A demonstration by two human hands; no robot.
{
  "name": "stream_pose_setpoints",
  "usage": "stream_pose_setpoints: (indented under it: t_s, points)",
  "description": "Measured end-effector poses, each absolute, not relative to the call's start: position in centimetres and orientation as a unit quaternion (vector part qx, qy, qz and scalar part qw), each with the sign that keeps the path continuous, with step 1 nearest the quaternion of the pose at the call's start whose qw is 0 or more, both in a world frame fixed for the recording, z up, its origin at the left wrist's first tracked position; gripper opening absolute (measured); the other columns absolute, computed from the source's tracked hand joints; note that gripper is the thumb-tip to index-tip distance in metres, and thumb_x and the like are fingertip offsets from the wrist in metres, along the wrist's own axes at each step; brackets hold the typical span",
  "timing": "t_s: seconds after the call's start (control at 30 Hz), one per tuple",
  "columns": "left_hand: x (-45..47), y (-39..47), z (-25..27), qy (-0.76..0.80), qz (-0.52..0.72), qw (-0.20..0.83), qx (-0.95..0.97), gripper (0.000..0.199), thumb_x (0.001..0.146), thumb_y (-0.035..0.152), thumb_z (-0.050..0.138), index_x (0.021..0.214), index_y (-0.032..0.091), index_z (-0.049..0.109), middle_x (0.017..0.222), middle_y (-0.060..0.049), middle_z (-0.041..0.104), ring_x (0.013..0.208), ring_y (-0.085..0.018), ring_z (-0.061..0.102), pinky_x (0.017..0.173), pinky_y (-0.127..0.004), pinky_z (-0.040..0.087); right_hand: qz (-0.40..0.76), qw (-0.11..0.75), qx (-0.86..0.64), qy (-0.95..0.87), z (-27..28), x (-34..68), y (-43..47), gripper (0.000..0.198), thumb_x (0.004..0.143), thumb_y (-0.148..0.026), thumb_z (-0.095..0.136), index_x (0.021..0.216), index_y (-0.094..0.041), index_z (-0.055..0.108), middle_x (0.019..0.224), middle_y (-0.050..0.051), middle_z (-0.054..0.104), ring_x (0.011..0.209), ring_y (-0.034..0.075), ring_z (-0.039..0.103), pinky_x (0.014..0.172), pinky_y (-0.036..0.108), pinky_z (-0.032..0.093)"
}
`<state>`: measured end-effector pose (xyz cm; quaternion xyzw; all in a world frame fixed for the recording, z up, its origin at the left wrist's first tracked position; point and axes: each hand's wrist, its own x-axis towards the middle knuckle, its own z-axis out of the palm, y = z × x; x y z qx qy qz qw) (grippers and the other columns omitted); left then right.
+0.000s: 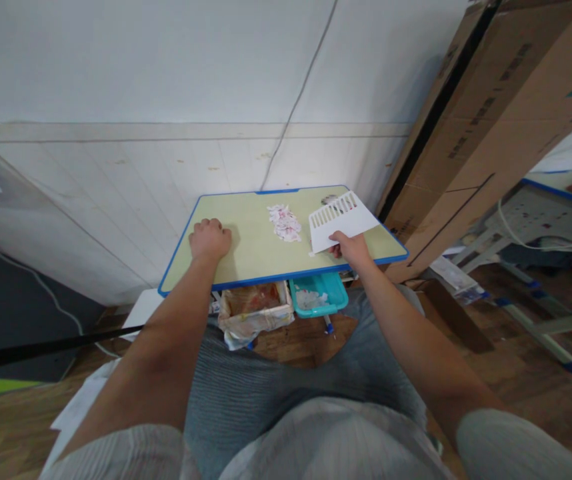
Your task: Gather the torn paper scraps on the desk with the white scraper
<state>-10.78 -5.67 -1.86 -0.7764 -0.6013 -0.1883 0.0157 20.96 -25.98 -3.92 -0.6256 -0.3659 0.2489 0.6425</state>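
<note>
A white wall [166,67] fills the upper part of the frame, and a tall brown cardboard box [506,113] leans across the upper right. Against the wall, in the middle of the frame, stands a table [246,257] with a pale yellow top and a blue edge. Below its near edge, at lower centre, sit a bin [256,325] with a crumpled liner and, just to its right, a turquoise basket [323,310] with whitish scraps inside. Right of centre, a white card [341,230] with a row of slots along its far edge is tilted above the tabletop. The right hand [351,250] has it clamped by its near edge, thumb on top and fingers underneath. Left of centre, the left hand [210,239] rests back-up on the table, well apart from the card, its fingers curled; the palm is hidden, so one cannot tell whether they close on anything. Between the hands, nearer the card, lies a loose pile of small paper pieces [285,223], white with pinkish marks.
</note>
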Motion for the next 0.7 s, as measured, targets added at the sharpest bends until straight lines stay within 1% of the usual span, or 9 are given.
stream_pose_setpoints:
  t_s: [0.07,0.2,0.47,0.7]
  points:
    - [-10.78,-5.67,-1.85,-0.601,-0.186,0.019,-0.777,0.048,0.104,0.032,0.046,0.137,0.014,0.077,0.148,-0.028,0.070,0.145,-0.046,0.060,0.113,-0.059,0.055,0.252,0.645,-0.621,-0.367,-3.97,21.05,-26.07,0.014,0.068,-0.035,0.067,0.060,-0.025,0.060,0.046,0.002,0.062,0.037,0.015,0.048,0.039,0.028,0.039]
    - [-10.72,-5.79,-1.65,-0.603,-0.176,0.024,-0.778,0.049,0.105,0.032,0.046,0.138,0.012,0.077,0.148,-0.028,0.070,0.144,-0.045,0.061,0.112,-0.059,0.056,0.252,0.653,-0.613,-0.367,-3.89,21.05,-26.16,0.015,0.067,-0.038,0.067,0.061,-0.025,0.062,0.048,0.002,0.064,0.037,0.015,0.049,0.039,0.028,0.040]
    - [-10.73,-5.85,-1.61,-0.600,-0.187,0.013,-0.778,0.047,0.105,0.030,0.047,0.137,0.014,0.077,0.147,-0.029,0.070,0.144,-0.046,0.060,0.112,-0.061,0.055,0.259,0.614,-0.625,-0.406,-3.89,21.04,-26.55,0.016,0.068,-0.037,0.067,0.060,-0.025,0.061,0.049,0.003,0.064,0.039,0.016,0.050,0.041,0.029,0.041]
    - [-10.68,-5.98,-1.44,-0.602,-0.185,0.011,-0.777,0.048,0.105,0.030,0.047,0.138,0.013,0.077,0.148,-0.028,0.070,0.146,-0.046,0.060,0.114,-0.060,0.055,0.245,0.626,-0.633,-0.384,-4.05,21.08,-26.12,0.015,0.071,-0.037,0.068,0.062,-0.025,0.062,0.053,0.004,0.066,0.043,0.016,0.053,0.045,0.029,0.044]
